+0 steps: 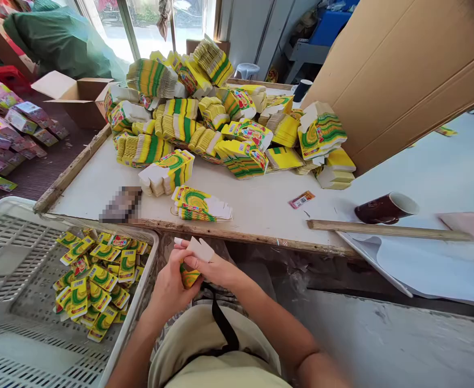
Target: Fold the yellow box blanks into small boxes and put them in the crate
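Note:
A small yellow and green paper carton with white flaps sticking up is held between my two hands, in front of the table edge. My left hand wraps round its side. On the flaps, my right hand is closed, its thumb and fingers gripping near the top; part of the carton is hidden behind the fingers. Just beyond the hands, a small stack of flat cartons lies on the table. Left of me, a white plastic crate holds several folded yellow cartons.
A large heap of bundled flat cartons covers the back of the table. To the right are a brown mug, a wooden stick, a small packet and a tall cardboard sheet. An open box stands at the left.

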Tool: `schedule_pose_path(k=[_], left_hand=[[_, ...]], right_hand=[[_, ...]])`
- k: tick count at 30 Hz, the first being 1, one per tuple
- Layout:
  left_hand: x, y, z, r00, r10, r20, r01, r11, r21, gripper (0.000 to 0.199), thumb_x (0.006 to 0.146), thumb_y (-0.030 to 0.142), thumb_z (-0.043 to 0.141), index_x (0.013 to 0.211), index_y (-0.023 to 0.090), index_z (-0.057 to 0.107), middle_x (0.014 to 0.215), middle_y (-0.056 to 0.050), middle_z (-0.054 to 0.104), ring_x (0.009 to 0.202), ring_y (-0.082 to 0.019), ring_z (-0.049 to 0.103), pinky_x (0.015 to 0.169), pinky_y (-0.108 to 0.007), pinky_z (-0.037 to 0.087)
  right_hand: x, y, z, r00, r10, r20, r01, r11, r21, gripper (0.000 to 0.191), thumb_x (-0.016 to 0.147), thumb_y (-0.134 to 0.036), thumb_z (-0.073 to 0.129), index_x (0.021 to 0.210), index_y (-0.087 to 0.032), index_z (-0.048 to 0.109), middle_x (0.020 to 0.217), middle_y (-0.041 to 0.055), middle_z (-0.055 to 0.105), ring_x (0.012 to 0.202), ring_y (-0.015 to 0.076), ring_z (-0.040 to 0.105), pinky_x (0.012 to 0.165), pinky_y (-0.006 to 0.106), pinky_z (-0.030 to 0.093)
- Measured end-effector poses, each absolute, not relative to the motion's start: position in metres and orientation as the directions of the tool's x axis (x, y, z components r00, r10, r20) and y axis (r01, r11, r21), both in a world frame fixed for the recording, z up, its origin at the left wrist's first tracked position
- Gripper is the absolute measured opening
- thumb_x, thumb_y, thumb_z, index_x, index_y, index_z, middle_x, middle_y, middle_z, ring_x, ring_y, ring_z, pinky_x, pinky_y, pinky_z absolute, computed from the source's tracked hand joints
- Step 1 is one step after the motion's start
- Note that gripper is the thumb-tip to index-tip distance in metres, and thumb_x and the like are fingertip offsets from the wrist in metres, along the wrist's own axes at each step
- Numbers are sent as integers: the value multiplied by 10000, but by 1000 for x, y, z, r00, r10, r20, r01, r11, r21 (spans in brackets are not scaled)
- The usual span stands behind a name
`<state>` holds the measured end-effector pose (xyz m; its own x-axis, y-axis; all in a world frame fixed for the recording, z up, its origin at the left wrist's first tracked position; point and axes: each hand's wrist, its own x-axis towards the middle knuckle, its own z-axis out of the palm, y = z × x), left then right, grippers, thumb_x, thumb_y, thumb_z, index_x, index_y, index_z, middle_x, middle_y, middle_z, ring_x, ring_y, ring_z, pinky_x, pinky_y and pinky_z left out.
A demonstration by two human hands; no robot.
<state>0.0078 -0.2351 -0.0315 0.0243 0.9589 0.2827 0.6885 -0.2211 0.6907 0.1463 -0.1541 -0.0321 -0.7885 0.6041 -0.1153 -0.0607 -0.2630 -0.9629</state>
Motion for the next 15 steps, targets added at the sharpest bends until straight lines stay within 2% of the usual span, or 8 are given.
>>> schedule_pose_path(k=[2,3,5,6,8,10,12,15], left_hand=[[7,-235,-33,33,970,240,691,-195,696,479,792,197,610,1207,246,376,1156,-109,611,1030,-268,680,788,-385,568],[6,-234,-33,32,980,198,684,-166,710,488,776,184,601,1198,245,365,1103,-92,621,940,-251,697,734,-367,569],[7,-233,-36,19,991,132,649,-112,752,592,747,178,597,1258,234,304,1033,-69,624,800,-222,696,645,-335,556],[8,-232,-38,0,992,126,627,-98,773,652,739,183,599,1296,225,260,1022,-69,619,770,-214,690,619,-326,550],[10,-231,-42,-58,989,138,591,-78,803,734,734,203,615,1338,210,199,1053,-87,601,767,-206,681,604,-317,544],[10,-231,-46,-129,978,164,611,-52,790,728,722,217,644,1324,202,235,1106,-114,580,824,-217,674,645,-339,553],[6,-230,-46,-177,964,199,687,-24,726,659,704,204,668,1275,196,340,1129,-123,575,935,-255,653,752,-400,555],[-5,-232,-41,-169,955,244,767,-27,641,517,724,209,691,1195,200,478,1095,-102,610,1022,-279,616,869,-443,524]], right_hand=[[149,-156,-33,-762,642,-91,-77,-229,-970,765,882,-623,561,1499,-215,366,1492,148,480,1371,278,469,1138,482,372],[150,-158,-32,-747,662,-62,-66,-167,-984,828,864,-617,594,1525,-204,313,1520,163,440,1392,288,440,1151,489,352],[152,-162,-29,-738,674,30,-7,36,-999,886,849,-505,679,1555,-200,240,1576,162,346,1447,292,349,1185,481,298],[152,-164,-27,-750,657,79,27,150,-988,845,866,-407,685,1558,-210,241,1601,144,297,1470,283,302,1199,464,276],[153,-166,-26,-772,617,150,83,331,-940,670,919,-218,590,1533,-240,324,1622,101,259,1481,252,283,1203,417,284],[153,-164,-27,-756,626,190,117,416,-902,558,943,-115,471,1480,-262,434,1609,82,299,1454,221,346,1180,379,332],[156,-159,-30,-697,679,231,130,437,-890,538,949,-96,441,1458,-268,468,1586,94,349,1426,211,399,1163,371,357],[162,-150,-34,-704,658,270,113,478,-871,633,933,-197,569,1524,-226,346,1618,150,247,1477,257,290,1176,419,326]])
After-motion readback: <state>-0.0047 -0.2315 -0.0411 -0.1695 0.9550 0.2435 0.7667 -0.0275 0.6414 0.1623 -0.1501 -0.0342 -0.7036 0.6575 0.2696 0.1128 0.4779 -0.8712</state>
